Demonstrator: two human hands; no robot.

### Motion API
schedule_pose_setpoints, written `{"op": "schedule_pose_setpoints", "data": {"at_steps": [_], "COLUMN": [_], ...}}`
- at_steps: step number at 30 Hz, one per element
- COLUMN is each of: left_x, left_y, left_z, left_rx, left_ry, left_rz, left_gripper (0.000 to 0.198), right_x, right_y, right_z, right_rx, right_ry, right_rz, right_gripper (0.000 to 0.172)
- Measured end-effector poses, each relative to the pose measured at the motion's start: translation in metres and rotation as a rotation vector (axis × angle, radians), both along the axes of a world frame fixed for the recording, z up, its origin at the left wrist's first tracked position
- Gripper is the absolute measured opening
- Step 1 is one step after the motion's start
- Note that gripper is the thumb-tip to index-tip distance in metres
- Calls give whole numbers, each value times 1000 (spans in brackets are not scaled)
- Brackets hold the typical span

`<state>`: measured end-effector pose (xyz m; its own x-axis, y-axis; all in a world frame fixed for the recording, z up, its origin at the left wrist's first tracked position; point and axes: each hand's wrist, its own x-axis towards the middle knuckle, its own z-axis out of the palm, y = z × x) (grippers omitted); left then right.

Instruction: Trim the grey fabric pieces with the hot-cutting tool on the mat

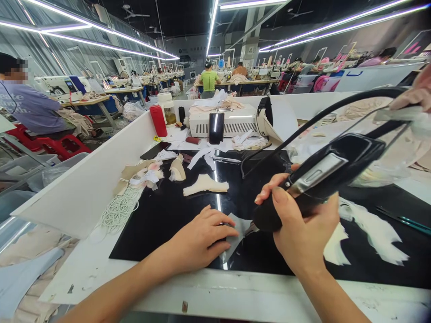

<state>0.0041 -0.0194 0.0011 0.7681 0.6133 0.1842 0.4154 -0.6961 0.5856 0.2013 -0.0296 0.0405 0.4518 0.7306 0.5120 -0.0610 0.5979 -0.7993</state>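
Black handheld tool (319,175) presents a glossy casing with silver side plate, slanting above the black mat (161,229), its narrow tip at the grey piece (240,226). Right hand (303,224) grips it; left hand (207,235) rests, fingers parted, on the grey piece.

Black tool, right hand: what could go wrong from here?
1. The fingers of the left hand rest on the grey piece, close to the tool's metal tip; a slip could hurt them.
2. The cord arches above the black tool; a snag might jerk it in the right hand.
3. The black board looks glossy, so the piece might slide.
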Motion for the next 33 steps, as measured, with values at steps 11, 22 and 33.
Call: {"op": "schedule_pose_setpoints", "data": {"at_steps": [11, 22, 33], "left_x": [-6, -6, -8], "left_y": [4, 8, 9], "left_z": [6, 4, 2], "left_rx": [-78, -28, -31], "left_ry": [38, 17, -1], "left_rz": [-61, -103, -107], "left_gripper": [46, 40, 40], "right_x": [-14, -19, -23], "right_y": [-15, -21, -24], "right_z": [1, 0, -1], "right_rx": [12, -11, -27], "right_ry": [91, 120, 92], "right_rz": [144, 171, 191], "right_gripper": [40, 42, 40]}}
